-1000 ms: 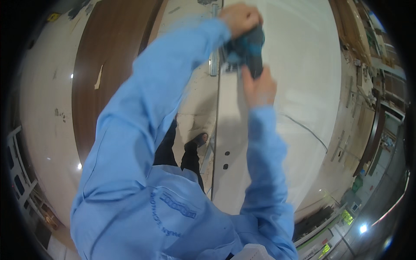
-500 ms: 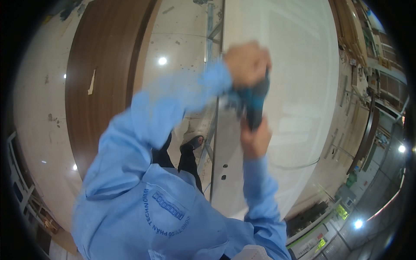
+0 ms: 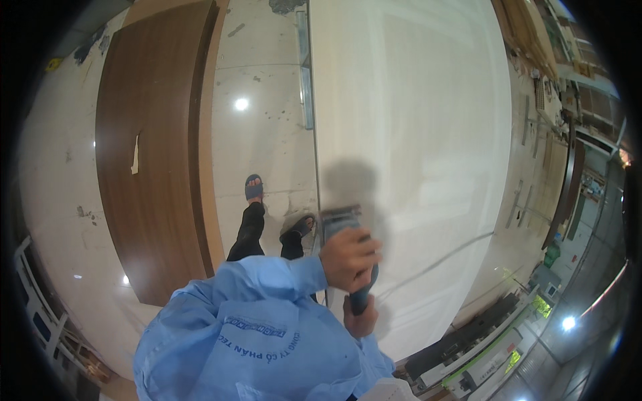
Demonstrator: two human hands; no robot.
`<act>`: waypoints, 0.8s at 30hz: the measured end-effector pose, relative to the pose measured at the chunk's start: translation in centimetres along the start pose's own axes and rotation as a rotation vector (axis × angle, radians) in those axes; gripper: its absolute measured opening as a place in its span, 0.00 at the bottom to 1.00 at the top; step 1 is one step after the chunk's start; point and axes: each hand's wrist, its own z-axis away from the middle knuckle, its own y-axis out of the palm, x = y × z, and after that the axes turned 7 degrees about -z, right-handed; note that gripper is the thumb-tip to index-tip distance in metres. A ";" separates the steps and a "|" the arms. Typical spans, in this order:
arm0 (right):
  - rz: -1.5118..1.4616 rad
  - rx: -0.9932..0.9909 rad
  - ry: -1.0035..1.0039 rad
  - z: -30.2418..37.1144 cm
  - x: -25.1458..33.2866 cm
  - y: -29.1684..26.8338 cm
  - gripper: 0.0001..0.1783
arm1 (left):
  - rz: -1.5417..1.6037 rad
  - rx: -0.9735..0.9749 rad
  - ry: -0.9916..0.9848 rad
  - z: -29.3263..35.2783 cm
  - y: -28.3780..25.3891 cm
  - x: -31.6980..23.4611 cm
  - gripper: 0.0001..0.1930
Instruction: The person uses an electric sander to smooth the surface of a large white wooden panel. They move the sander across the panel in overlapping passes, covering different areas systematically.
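A blue-and-black corded power tool [image 3: 342,226], by its shape a belt sander, lies over the left edge of a large pale door panel [image 3: 421,107]. My left hand [image 3: 351,257] is wrapped over the tool's top, with the fingers curled round its body. Behind it, nearer to me, my right hand [image 3: 361,317] grips the dark rear handle. The tool's underside is hidden, so I cannot tell how it meets the panel. A grey cord [image 3: 435,264] runs from the handle side across the panel to the right.
Brown wood panels [image 3: 150,154] lie stacked on the left. Between them and the pale panel, my sandalled feet [image 3: 254,187] stand on the tiled floor [image 3: 267,140]. A metal support [image 3: 305,73] shows beneath the panel's left edge. Boards [image 3: 528,33] and workshop gear fill the far right.
Both hands have drawn the power tool back toward me, from farther up the panel to near my body, and slightly left. My left foot has come into view.
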 end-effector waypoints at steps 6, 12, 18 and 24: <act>-0.133 -0.116 -0.339 -16.2 6.4 -1.4 0.19 | -0.150 0.002 0.047 -13.4 -0.2 11.7 0.08; -0.163 -0.194 -0.236 -27.6 11.6 -2.7 0.27 | -0.125 0.013 -0.045 -23.7 0.8 19.3 0.16; -0.143 -0.192 -0.117 -9.6 0.0 -1.7 0.19 | -0.004 0.075 0.094 -9.2 5.0 6.7 0.09; -0.092 -0.224 0.133 0.9 -2.8 1.1 0.18 | 0.157 0.192 0.136 -2.6 6.3 1.0 0.05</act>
